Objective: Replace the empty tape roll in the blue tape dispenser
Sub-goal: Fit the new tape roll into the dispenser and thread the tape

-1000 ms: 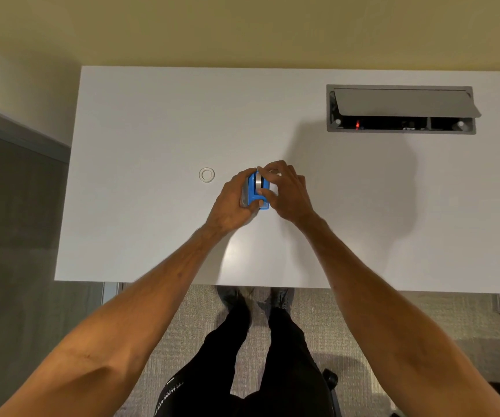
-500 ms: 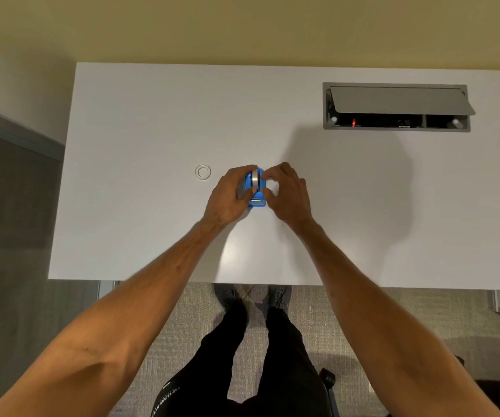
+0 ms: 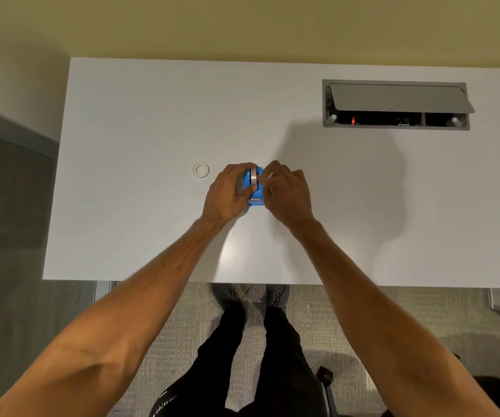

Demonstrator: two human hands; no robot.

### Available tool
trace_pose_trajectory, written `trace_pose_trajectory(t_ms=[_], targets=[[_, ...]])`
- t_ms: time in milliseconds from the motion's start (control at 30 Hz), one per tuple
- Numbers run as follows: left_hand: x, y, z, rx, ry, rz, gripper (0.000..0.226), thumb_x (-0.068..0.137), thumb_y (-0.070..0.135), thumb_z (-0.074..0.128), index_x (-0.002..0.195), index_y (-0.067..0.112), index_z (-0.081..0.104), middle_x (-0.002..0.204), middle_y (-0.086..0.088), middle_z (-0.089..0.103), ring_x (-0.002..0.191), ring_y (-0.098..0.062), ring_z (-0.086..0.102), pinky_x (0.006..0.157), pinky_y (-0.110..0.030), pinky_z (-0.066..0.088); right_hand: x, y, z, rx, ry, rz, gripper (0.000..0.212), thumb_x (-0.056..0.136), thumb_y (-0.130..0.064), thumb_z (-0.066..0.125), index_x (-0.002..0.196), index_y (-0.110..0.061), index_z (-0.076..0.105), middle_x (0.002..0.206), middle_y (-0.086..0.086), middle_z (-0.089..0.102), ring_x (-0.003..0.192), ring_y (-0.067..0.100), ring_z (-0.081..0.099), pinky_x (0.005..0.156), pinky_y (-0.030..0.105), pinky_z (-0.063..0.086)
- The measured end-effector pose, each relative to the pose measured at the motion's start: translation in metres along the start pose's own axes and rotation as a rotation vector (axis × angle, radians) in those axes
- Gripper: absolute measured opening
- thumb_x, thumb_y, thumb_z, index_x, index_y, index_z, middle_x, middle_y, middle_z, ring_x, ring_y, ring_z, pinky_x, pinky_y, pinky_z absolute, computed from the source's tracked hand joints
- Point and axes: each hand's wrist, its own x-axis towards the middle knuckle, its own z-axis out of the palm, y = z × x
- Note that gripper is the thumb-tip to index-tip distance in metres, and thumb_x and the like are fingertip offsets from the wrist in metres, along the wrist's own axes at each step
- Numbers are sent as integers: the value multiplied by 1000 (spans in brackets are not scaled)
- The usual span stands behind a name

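The blue tape dispenser (image 3: 256, 192) rests on the white desk (image 3: 152, 121) near its middle, cutter end toward me. A tape roll (image 3: 253, 175) sits in its top slot, edge up. My left hand (image 3: 227, 194) wraps around the dispenser's left side. My right hand (image 3: 286, 194) is at its right side, with thumb and forefinger pinched at the roll's edge; a thin strip of tape seems to run from them. A small clear empty tape core (image 3: 201, 170) lies flat on the desk, left of my left hand.
A grey cable hatch (image 3: 396, 100) with its lid propped open is set into the desk at the back right. The desk's front edge runs just above my legs and shoes. A wall stands behind the desk, and a dark panel to the left.
The dispenser has turned from tilted in my hands to flat on the desk. My right fingers have shifted onto the roll's edge. The camera view has drifted slightly.
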Motion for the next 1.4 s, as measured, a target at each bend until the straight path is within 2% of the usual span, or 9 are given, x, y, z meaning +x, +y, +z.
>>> trace_pose_trajectory(t_ms=[133,267,400,533,700,867,1033,1300,1400], targets=[[1,2,-4,8,-12,-5,51,99,52,64,142,25,64,136,1,70,120,-19,67,104,-30,49,1,0,-3,87,-4,112,20,92,-9,71,106,-20,79,106,-2,71,80,19,68,78,34,46],[0,4,-6,-23,-24,-19,54,94,50,70,142,25,64,138,1,69,124,-21,65,107,-36,51,2,-6,-6,200,5,96,24,97,-20,70,121,-19,70,112,-2,72,88,18,70,83,31,47],[1,4,-5,-25,-31,-6,58,92,47,72,142,18,65,138,-5,70,126,-27,65,109,-41,50,8,-5,-7,145,23,-31,26,93,-27,78,116,-17,72,108,1,74,86,22,71,82,38,51],[4,0,-3,1,-24,6,53,96,43,74,142,21,65,137,-4,71,126,-27,64,107,-46,54,16,-1,-11,63,18,-100,24,91,-25,75,115,-21,72,112,-4,72,93,19,68,88,38,50],[6,-4,0,6,-3,-27,51,95,39,79,143,27,65,140,1,69,127,-23,62,105,-39,51,27,-1,-15,91,-51,-118,16,91,-21,74,107,-20,75,94,-4,73,81,20,68,79,33,51],[3,-9,1,-17,-10,-26,53,95,38,79,145,31,63,141,4,67,129,-21,59,105,-36,48,33,1,-17,84,-66,-127,15,95,-26,72,107,-18,78,93,-2,74,81,21,68,74,27,42],[3,-13,5,-49,7,21,53,96,36,78,146,28,63,137,6,70,128,-16,59,107,-37,48,31,5,-12,80,-18,-139,11,98,-27,71,105,-20,76,93,-3,73,80,21,68,70,29,41],[7,-16,1,34,-37,49,56,98,51,66,148,28,61,139,2,69,129,-22,58,104,-41,49,24,6,-8,117,-65,-130,27,91,-34,74,113,-22,65,106,-5,64,84,18,63,73,37,54],[8,-19,1,86,-65,50,56,100,56,61,150,31,58,141,1,67,129,-25,58,103,-44,52,24,8,-6,155,-74,-113,24,92,-33,72,112,-23,62,106,-6,62,85,16,60,75,38,56]])
